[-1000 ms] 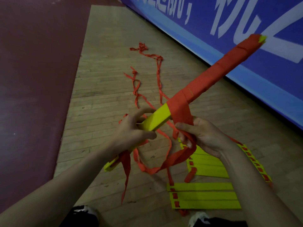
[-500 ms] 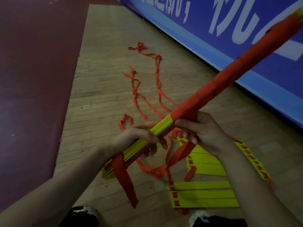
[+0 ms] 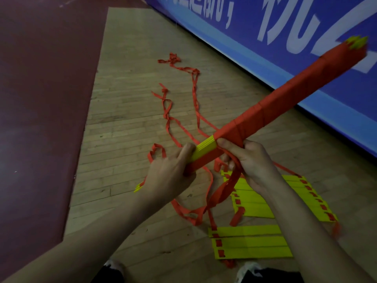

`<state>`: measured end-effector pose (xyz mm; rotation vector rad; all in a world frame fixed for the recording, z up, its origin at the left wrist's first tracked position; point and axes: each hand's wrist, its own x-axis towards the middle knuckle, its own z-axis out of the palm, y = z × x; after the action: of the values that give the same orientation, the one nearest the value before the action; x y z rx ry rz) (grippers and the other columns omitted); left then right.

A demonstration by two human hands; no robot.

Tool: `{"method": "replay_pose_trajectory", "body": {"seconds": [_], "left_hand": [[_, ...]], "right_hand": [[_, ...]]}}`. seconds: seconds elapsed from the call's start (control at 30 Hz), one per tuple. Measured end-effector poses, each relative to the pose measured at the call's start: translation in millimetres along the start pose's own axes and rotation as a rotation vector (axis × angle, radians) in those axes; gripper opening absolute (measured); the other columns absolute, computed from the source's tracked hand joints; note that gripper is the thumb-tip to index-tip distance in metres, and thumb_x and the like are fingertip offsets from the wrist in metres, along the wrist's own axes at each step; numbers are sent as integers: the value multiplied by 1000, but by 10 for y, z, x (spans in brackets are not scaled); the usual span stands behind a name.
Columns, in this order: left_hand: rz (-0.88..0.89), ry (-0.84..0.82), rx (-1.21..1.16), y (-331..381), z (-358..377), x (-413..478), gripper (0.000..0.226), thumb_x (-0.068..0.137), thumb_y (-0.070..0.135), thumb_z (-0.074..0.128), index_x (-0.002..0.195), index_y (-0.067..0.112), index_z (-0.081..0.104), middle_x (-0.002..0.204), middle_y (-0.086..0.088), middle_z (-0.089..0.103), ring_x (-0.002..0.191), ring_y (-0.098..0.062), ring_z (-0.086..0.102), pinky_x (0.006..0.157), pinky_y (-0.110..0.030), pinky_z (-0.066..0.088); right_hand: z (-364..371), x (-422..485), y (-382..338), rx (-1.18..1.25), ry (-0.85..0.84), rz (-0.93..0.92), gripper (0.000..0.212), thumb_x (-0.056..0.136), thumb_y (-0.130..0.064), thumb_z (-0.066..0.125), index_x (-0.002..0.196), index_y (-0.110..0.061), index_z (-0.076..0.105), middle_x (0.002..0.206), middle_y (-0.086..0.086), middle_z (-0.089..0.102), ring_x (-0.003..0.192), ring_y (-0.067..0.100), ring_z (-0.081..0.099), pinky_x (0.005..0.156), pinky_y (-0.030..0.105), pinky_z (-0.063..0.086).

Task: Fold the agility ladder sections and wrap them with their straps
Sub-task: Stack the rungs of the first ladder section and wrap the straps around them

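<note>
Head view: a person holds a long ladder bundle [image 3: 285,97] up in both hands, above a wooden floor [image 3: 126,99].
Left grip: the left hand [image 3: 169,176] is closed tight round the low end of the bundle. Its fingers curl over the top and the back of the hand faces up.
Right grip: the right hand [image 3: 251,160] is closed too. Its thumb presses where the red wrap ends, and its fingers curl under and hold the strap [image 3: 226,186].
Arms: both bare arms reach forward, with the hands close together but not touching.
Bundle: it tilts up to the right, toward the blue banner [image 3: 265,27]. Most of it is wrapped in red. A short yellow bit [image 3: 204,148] shows between the hands, and yellow tips stick out at the far end.
Strap: it hangs from the right hand down to the floor, then trails away in loose loops [image 3: 193,86].
Other pieces: flat ladder pieces [image 3: 248,248] lie on the floor under the right arm.
Around: dark red floor [image 3: 40,99] is on the left. Shoes [image 3: 247,269] peek in at the bottom.
</note>
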<state>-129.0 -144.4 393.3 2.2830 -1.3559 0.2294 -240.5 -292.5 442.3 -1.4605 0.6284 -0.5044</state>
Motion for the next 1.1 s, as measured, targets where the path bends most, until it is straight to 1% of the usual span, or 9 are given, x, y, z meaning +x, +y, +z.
{"method": "replay_pose_trajectory", "body": {"seconds": [0.23,0.43,0.5,0.6,0.67,0.83,0.93,1.0,1.1], "left_hand": [[-93,-15,-139,-14,-98,38,57,78,31,72,128,26,45,93,-2,65,84,-28,62,62,-33,44],[-192,-44,-410,-49,-194,85,50,69,23,74,115,19,55,67,1,57,56,-14,53,53,-31,42],[-211,-79,-521,-25,-246,99,48,70,18,74,114,18,54,68,-5,59,52,-17,56,50,-35,48],[-255,-174,-704,56,-339,111,45,76,5,73,114,19,54,76,-7,63,54,-19,64,49,-32,54],[-318,-260,-851,73,-377,121,46,76,2,72,116,18,56,78,-4,62,55,-21,64,50,-30,53],[-339,-453,-1173,28,-359,92,46,63,6,71,108,12,65,70,-7,56,48,-20,54,43,-24,44],[-273,-586,-1374,31,-309,65,57,56,12,68,107,-9,54,67,-11,49,42,-16,49,39,-19,40],[-263,-663,-1491,39,-278,53,64,55,11,65,108,-18,44,62,-10,46,37,-15,46,36,-17,36],[-241,-736,-1573,58,-255,59,66,58,11,63,113,-19,43,63,-11,46,37,-16,43,35,-16,34]], "right_hand": [[-85,-35,-39,-41,-272,103,7,84,-15,66,84,-9,62,63,3,65,47,11,57,49,20,47],[-98,-76,-74,-104,-346,136,34,65,-31,69,84,-5,61,60,7,60,41,11,51,43,18,42],[-97,-73,-77,-105,-324,135,40,63,-33,70,87,-3,61,54,5,56,37,10,46,39,17,38],[-91,-69,-81,-132,-325,119,44,61,-37,72,88,-4,63,49,3,51,36,10,41,35,16,33],[-82,-80,-99,-125,-317,110,36,61,-36,72,81,-7,61,47,2,48,33,8,36,33,15,29],[-70,-104,-154,-58,-311,86,7,86,-9,61,84,-9,54,39,-9,47,26,1,32,29,13,18],[-70,-123,-166,-8,-366,54,8,82,-7,61,88,-5,56,38,-9,46,25,1,32,34,18,14],[-76,-133,-163,50,-418,32,26,74,-10,63,97,1,58,42,-4,48,27,1,33,34,18,15],[-65,-151,-151,33,-392,-15,22,67,-17,66,85,-4,62,40,1,42,27,4,32,33,19,17]]}}
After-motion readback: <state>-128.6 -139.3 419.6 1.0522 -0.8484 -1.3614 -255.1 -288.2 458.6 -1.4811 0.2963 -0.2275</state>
